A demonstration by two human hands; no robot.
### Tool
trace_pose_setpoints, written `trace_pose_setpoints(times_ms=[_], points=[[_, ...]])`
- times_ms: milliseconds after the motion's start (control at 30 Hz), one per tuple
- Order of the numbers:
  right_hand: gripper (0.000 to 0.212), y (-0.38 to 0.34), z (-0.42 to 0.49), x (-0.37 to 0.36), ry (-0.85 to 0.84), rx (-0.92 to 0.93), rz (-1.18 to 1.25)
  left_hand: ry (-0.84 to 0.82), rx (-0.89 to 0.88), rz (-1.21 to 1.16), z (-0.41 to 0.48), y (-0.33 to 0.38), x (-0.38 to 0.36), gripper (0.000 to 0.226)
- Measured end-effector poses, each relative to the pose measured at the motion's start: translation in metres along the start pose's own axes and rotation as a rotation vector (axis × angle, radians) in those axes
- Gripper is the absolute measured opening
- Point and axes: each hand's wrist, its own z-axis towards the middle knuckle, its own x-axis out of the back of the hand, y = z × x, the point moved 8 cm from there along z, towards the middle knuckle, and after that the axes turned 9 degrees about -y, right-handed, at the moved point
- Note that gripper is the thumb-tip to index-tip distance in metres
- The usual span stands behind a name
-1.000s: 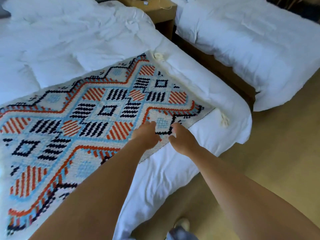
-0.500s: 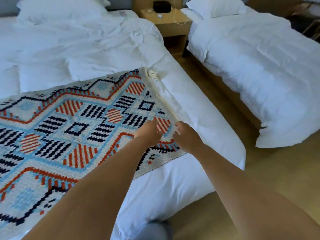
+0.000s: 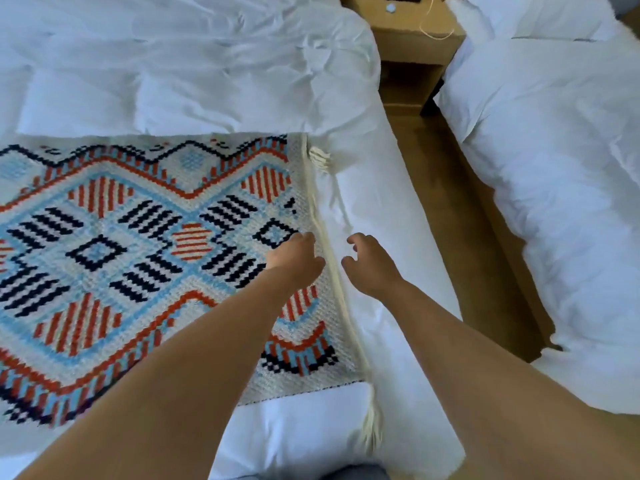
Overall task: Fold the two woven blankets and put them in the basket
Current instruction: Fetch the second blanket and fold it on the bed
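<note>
Two white beds [image 3: 207, 64], wooden nightstand [image 3: 412, 32] (between them), tan floor [image 3: 460, 209]

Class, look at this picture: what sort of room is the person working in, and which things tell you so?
Probably a twin hotel bedroom: two beds with white duvets, the near bed and the second bed, with a wooden nightstand between them.

- a bedroom, likely a hotel room, is shown.
- two beds [image 3: 398, 209] [image 3: 554, 168] are made up with white duvets.
- a wooden nightstand [image 3: 415, 32] is set between them.
- a wood-coloured floor [image 3: 460, 220] is seen in the gap.
- a woven blanket [image 3: 138, 254] is spread on the near bed.
</note>
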Motion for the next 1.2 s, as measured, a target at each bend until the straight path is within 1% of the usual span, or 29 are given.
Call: trace_pose_setpoints(times_ms=[67,133,267,367,467,500,533,633,700,733,867,900,967,1033,1100,1167,1200], points=[[0.045,0.011,0.032,0.005,-0.056,0.021,-0.003,0.029,0.068,-0.046,0.021,0.005,-0.011,0.042],[0.043,0.021,0.072,0.006,-0.123,0.057,-0.020,0.092,0.173,-0.114,0.041,0.006,-0.023,0.042],[0.040,0.041,0.141,-0.006,-0.229,0.076,-0.050,0.149,0.418,-0.327,0.063,-0.003,-0.082,0.045],[0.037,0.052,0.180,-0.033,-0.300,0.103,-0.137,0.113,0.539,-0.385,0.070,0.000,-0.136,0.058],[0.026,0.064,0.192,-0.068,-0.327,0.120,-0.212,0.108,0.602,-0.431,0.062,0.004,-0.184,0.069],[0.025,0.072,0.193,-0.081,-0.332,0.098,-0.214,0.098,0.639,-0.424,0.058,0.003,-0.200,0.071],[0.030,0.079,0.193,-0.091,-0.320,0.071,-0.209,0.091,0.673,-0.405,0.054,0.002,-0.214,0.075],[0.041,0.089,0.196,-0.106,-0.252,0.054,-0.164,0.110,0.701,-0.395,0.048,0.005,-0.235,0.077],[0.043,0.088,0.200,-0.111,-0.247,0.055,-0.141,0.149,0.692,-0.440,0.049,0.003,-0.237,0.068],[0.043,0.087,0.201,-0.114,-0.261,0.053,-0.126,0.169,0.691,-0.465,0.049,0.000,-0.235,0.058],[0.045,0.089,0.186,-0.131,-0.328,0.032,0.006,0.248,0.691,-0.599,0.040,-0.013,-0.229,0.008],[0.046,0.091,0.181,-0.134,-0.340,0.023,0.034,0.259,0.682,-0.638,0.038,-0.013,-0.228,0.005],[0.041,0.093,0.171,-0.138,-0.347,0.016,0.062,0.300,0.683,-0.739,0.029,-0.015,-0.227,0.013],[0.035,0.094,0.163,-0.137,-0.319,0.008,0.086,0.372,0.727,-0.895,0.016,-0.019,-0.229,0.012],[0.034,0.092,0.159,-0.135,-0.283,0.006,0.107,0.423,0.757,-1.023,0.004,-0.024,-0.234,0.011],[0.033,0.084,0.158,-0.131,-0.224,0.022,0.093,0.410,0.697,-1.036,-0.001,-0.025,-0.232,0.014],[0.032,0.080,0.157,-0.128,-0.185,0.034,0.080,0.381,0.650,-0.980,-0.002,-0.025,-0.229,0.021]])
